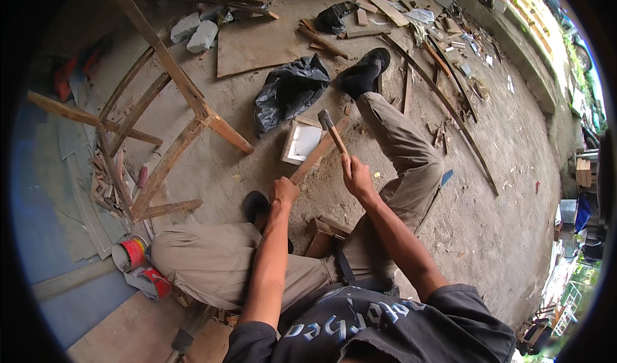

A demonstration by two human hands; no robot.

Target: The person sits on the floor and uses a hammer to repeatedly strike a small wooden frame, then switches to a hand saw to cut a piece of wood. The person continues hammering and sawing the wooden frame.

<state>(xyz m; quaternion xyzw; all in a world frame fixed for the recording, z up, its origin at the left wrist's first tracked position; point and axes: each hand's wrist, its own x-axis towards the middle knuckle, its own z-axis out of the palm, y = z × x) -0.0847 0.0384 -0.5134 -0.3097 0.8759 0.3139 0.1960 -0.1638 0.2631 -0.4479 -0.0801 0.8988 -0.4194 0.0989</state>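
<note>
My left hand (284, 191) is closed round the near end of a wooden slat (312, 159). The slat slants away to the upper right, toward my outstretched foot. My right hand (357, 176) grips the wooden handle of a hammer (335, 136). Its dark head is raised at the far end, close to the slat; whether the two touch I cannot tell. Partly behind the slat, a small wooden box (289, 143) with a white inside rests on the ground. Just beyond the box lies a crumpled black plastic bag (289, 90).
A wooden frame with legs (168, 154) stands at the left. Red cans (133, 252) sit beside my knee. A flat board (254, 45), broken concrete blocks (203, 35) and wood scraps lie farther off. Long thin strips (450, 109) stretch over the ground at right.
</note>
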